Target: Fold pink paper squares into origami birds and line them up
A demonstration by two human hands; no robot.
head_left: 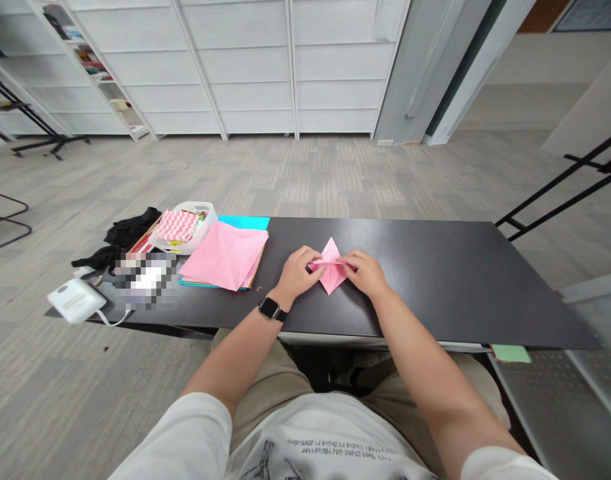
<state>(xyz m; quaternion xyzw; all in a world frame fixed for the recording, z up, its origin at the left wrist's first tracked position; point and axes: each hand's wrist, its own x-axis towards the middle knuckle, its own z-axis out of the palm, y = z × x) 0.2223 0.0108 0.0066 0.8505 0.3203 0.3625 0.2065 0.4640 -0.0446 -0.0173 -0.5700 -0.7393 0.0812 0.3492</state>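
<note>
The person's left hand (298, 272) and right hand (368, 272) have fingers and thumbs nearly closed, pinching the folded pink paper (330, 277) at its nine and three o'clock sides. It lies mid-way along the black table (435, 280). From it, the paper stack (225, 257) sits at nine o'clock, the white basket (205, 230) between nine and ten, the smartwatch (269, 307) at eight.

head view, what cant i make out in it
Folded pink paper, side corners: head view, hidden by left hand and right hand.
White basket, bottom: head view, covered by its contents.
Pixelated item: head view, blurred out.
Shirt lettering: head view, too small and unclear.
</note>
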